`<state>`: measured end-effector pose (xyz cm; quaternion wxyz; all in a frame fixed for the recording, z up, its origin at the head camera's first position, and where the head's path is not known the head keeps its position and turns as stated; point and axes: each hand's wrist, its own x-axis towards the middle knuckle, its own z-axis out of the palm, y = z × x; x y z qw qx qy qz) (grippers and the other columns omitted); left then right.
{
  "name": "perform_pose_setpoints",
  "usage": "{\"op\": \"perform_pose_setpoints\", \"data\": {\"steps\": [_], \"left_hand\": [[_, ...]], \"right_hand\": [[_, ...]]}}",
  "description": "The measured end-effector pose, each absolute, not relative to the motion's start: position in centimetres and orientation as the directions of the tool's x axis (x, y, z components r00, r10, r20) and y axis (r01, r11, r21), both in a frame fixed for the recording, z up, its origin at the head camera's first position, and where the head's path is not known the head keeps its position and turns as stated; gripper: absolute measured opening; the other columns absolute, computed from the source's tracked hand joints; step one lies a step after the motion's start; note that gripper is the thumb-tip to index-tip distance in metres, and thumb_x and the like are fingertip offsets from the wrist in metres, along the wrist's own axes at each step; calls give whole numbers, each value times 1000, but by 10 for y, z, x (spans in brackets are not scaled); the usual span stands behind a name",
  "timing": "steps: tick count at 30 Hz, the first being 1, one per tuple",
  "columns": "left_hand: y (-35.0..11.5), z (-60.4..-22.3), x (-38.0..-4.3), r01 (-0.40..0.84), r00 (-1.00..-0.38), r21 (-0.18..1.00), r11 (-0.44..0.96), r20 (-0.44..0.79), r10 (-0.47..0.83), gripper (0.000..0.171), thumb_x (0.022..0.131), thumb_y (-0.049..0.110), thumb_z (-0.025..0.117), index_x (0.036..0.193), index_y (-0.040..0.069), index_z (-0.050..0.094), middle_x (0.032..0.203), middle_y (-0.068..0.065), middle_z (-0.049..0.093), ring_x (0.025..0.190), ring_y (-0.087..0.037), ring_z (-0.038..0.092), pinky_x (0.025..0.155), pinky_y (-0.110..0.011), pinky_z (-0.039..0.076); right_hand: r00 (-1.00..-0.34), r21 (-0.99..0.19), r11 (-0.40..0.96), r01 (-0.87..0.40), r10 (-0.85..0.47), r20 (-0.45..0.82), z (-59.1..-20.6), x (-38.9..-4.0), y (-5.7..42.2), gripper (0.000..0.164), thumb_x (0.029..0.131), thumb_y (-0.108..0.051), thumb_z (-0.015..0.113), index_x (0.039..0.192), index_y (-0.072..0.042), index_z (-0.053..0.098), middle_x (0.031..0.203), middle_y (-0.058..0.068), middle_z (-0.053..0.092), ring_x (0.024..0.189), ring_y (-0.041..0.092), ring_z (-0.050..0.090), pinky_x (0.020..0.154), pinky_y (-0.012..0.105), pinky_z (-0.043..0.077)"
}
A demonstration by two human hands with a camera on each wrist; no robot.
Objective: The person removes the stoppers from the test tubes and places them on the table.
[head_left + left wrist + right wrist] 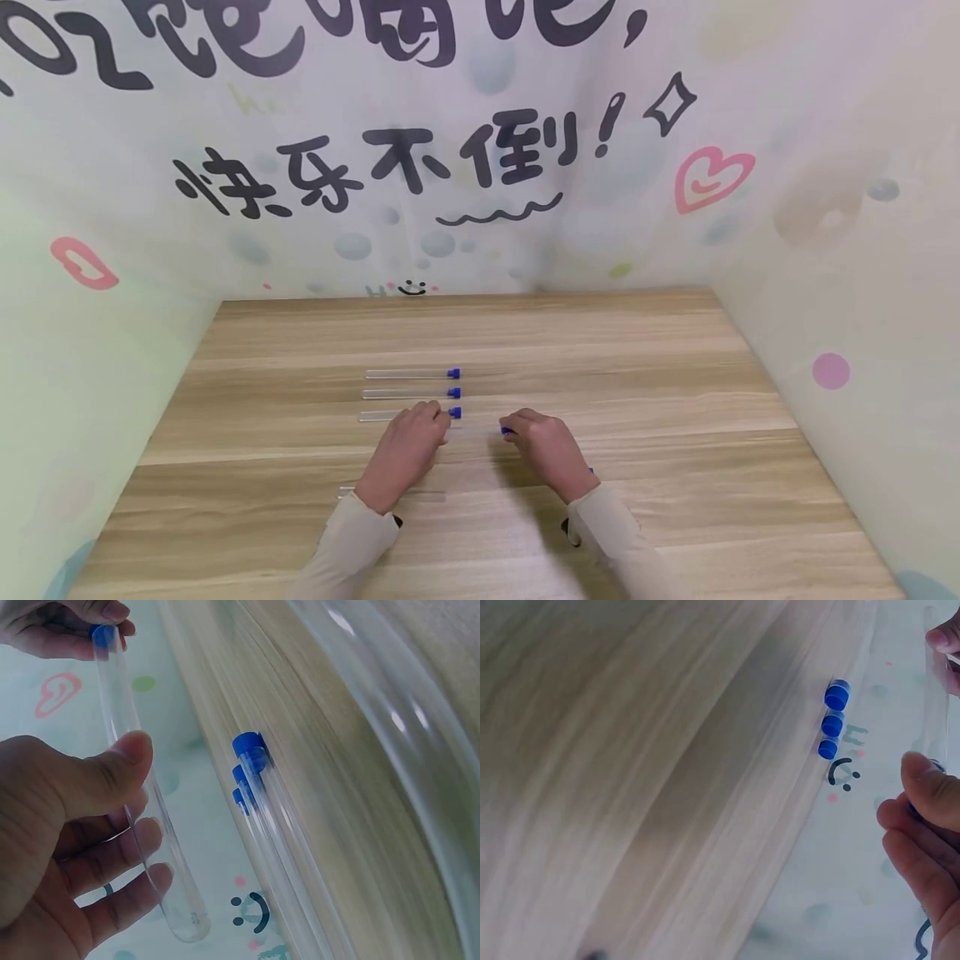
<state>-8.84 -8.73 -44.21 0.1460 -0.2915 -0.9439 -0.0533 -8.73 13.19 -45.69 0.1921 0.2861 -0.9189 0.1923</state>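
A clear test tube (116, 697) is held between both hands above the table. My left hand (408, 442) grips its body, thumb on one side and curled fingers on the other. At the tube's other end, my right hand (546, 446) pinches the blue cap (103, 635), which sits on the mouth; whether it is fully seated I cannot tell. Beyond the left hand, three test tubes with blue caps (454, 373) lie side by side on the table, caps to the right. The left fingers partly cover the nearest capped tube (382, 417) in the head view.
Clear tubes (429, 497) without visible caps lie near the left wrist, partly hidden by it. Something small and blue (591, 471) shows beside the right wrist. The wooden table (675, 375) meets printed walls (600, 233) at its back and sides.
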Motion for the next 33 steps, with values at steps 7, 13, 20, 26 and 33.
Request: {"op": "perform_pose_setpoints", "data": {"steps": [7, 13, 20, 26, 33], "left_hand": [[-91, -438, -88, 544, -819, 70, 836, 260, 512, 15, 77, 11, 78, 85, 3, 68, 81, -5, 62, 75, -17, 60, 63, -29, 51], [-99, -437, -89, 508, -836, 74, 858, 282, 470, 12, 77, 12, 77, 82, 6, 67, 80, -3, 60, 75, -18, 60, 64, -32, 51], [-114, -437, -89, 477, -846, 34, 879, 291, 447, 11, 76, 12, 78, 81, 8, 70, 79, -3, 62, 75, -19, 63, 66, -34, 51], [-126, -443, -90, 478, -837, 14, 878, 310, 450, 11, 73, 10, 80, 77, 8, 69, 75, -4, 64, 69, -19, 63, 63, -35, 52], [-135, -447, -87, 466, -847, 9, 885, 294, 443, 11, 71, 7, 80, 74, 8, 69, 73, -4, 65, 66, -19, 63, 60, -34, 51]], "right_hand": [[-800, -322, 761, -563, -403, 444, -455, -87, 136, 21, 72, -7, 80, 88, -7, 68, 81, 2, 71, 70, 14, 68, 63, 25, 55], [-826, -353, 780, -517, -347, 444, -453, -91, 147, 19, 72, -8, 80, 86, -8, 66, 82, 2, 70, 71, 15, 68, 62, 28, 54], [-854, -355, 810, -467, -308, 420, -450, -98, 164, 15, 72, -8, 80, 83, -8, 70, 88, 3, 68, 75, 18, 67, 65, 31, 54], [-883, -373, 825, -424, -285, 372, -448, -98, 179, 14, 71, -7, 80, 82, -9, 72, 84, 2, 69, 74, 18, 66, 66, 32, 54], [-921, -404, 842, -358, -248, 300, -450, -95, 190, 13, 73, -4, 78, 83, -8, 71, 84, 5, 71, 76, 20, 68, 68, 34, 55]]}}
